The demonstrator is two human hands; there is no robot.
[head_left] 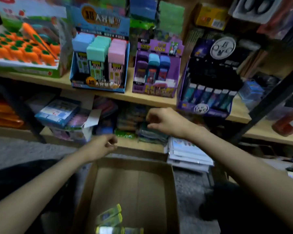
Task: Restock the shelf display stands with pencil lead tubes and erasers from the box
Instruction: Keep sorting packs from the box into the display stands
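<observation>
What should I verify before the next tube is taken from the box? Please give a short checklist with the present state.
1. Stock in the cardboard box: ok, a few yellow-capped tubes lie at its near end.
2. Free left hand: ok, fingers loosely curled, nothing seen in it.
3. Free right hand: cannot tell, its curled fingers are in front of blurred packs on the lower shelf.
4. Room in the dark purple stand: cannot tell, its upper part is too dark.
5. Upright blue stand on the upper shelf: ok.

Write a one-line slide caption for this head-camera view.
Left hand and right hand hover between a cardboard box holding a few yellow-capped tubes and a shelf of display stands.
</observation>
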